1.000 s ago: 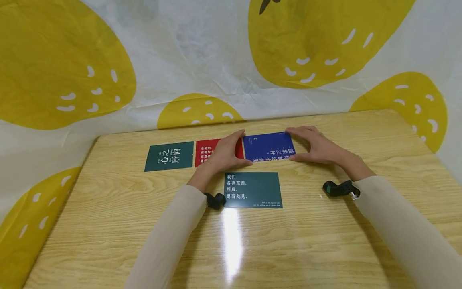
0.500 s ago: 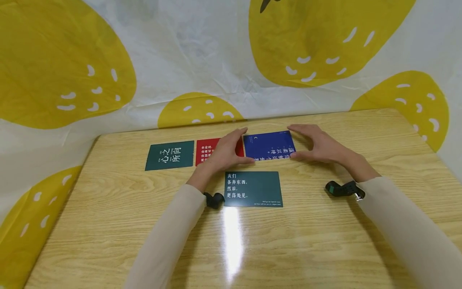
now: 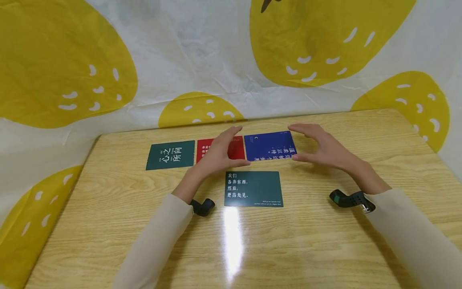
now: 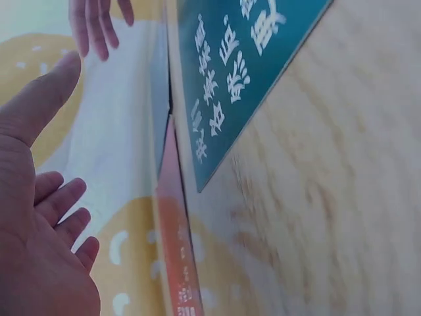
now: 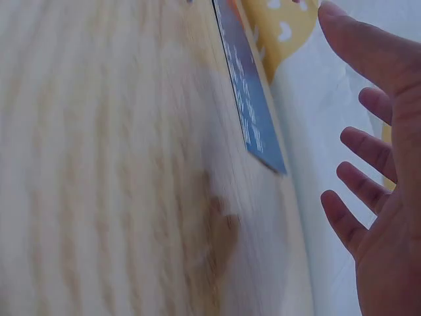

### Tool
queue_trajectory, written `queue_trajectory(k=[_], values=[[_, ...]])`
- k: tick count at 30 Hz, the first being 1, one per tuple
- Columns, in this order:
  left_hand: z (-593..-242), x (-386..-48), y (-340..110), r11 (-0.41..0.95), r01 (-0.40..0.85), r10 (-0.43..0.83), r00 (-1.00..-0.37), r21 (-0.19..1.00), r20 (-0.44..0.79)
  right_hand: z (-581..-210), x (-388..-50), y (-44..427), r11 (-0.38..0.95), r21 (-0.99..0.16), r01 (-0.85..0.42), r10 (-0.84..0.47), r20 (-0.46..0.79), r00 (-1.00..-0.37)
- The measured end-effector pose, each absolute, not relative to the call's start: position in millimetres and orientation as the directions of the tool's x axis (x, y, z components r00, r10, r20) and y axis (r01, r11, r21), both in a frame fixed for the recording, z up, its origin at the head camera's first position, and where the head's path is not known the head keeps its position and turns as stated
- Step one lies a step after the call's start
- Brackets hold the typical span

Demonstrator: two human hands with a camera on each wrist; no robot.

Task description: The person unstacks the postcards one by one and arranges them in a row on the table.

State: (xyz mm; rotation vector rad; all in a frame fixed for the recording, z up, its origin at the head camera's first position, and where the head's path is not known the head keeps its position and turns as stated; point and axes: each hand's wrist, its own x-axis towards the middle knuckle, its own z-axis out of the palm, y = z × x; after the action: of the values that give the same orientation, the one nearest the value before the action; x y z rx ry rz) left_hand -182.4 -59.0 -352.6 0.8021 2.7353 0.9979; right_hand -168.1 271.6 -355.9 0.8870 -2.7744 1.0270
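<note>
A blue card (image 3: pixel 268 144) with white writing lies flat at the right end of a row of cards. My right hand (image 3: pixel 321 148) hovers at its right edge, thumb and fingers spread, gripping nothing. Over the red card (image 3: pixel 236 148) in the middle of the row is my left hand (image 3: pixel 218 154), also spread and holding nothing; it hides part of that card. In both wrist views the hands look raised off the table, fingers apart. Nearer to me lies a dark green card (image 3: pixel 254 190) with white lines of text, which also shows large in the left wrist view.
Another green card (image 3: pixel 170 155) forms the left end of the row. The wooden table (image 3: pixel 306 241) backs onto a white cloth (image 3: pixel 202 52) printed with yellow fruit. A black wrist camera (image 3: pixel 203 206) sits on the left wrist, another (image 3: pixel 348 198) on the right.
Both hands have drawn off the blue card: the left moved a little left and toward me, the right slightly right. The blue card stays where it was in the row.
</note>
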Motion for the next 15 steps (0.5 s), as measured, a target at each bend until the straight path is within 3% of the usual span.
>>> queue_trajectory(k=[15], values=[[-346.4, -141.7, -86.4, 0.529, 0.453, 0.539, -0.833, 0.718, 0.128, -349.3, -135.6, 247.8, 0.541, -0.593, -0.597, -0.555, 0.282, -0.783]])
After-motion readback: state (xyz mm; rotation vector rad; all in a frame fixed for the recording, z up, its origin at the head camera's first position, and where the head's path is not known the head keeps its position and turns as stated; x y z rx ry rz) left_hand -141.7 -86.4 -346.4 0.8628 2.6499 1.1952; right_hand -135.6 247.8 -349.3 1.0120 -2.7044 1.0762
